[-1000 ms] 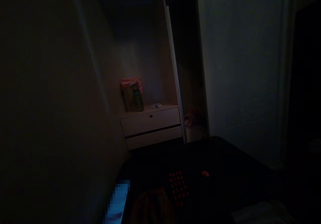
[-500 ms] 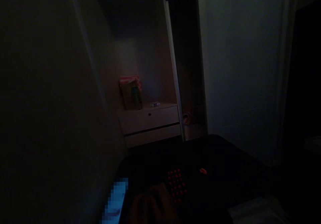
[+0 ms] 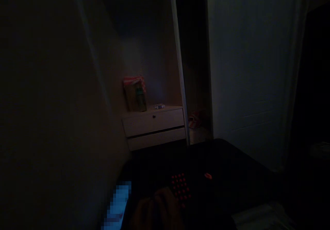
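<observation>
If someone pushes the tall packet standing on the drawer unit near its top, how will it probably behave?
The packet stands upright, taller than wide, so a push near its top would probably tip it. It looks like soft packaging with a crumpled red-and-white top, so likely light and yielding, though the dim light hides detail. A green bottle stands close by and might be knocked.
</observation>
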Demonstrator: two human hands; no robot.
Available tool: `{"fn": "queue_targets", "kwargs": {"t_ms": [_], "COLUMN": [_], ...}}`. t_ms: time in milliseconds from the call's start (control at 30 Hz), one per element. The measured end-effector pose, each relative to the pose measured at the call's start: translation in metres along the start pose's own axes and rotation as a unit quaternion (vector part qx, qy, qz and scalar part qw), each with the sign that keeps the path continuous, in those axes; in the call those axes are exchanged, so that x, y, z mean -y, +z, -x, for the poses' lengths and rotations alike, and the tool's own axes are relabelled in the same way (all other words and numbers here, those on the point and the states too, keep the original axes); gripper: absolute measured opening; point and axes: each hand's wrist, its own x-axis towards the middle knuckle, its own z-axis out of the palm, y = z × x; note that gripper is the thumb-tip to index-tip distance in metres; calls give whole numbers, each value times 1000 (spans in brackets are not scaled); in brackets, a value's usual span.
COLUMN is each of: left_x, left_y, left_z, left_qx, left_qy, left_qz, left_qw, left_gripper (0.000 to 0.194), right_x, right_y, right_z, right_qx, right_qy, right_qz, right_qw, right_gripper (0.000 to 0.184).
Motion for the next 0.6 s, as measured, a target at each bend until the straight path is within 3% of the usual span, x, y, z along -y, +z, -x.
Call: {"fn": "queue_targets", "kwargs": {"t_ms": [333, 500, 600], "left_x": [0, 5, 9], "left_y": [6, 4, 3], "left_z": [-1, -1, -2], "left_qx": [14, 23, 23], "left_qy": [12, 62, 55], "left_qz": [65, 17, 10], "left_qw": [998, 998, 998], "left_gripper": [67, 54, 57], "right_x": [-6, 0, 3], "right_y": [-3, -6, -7], "right_z": [0, 1, 0], "right_qx": [-14, 0, 5], "right_qy": [15, 19, 10], "right_qz": [-19, -9, 9], "right_qw": [1000, 1000, 1000], "right_gripper": [28, 33, 29]}}
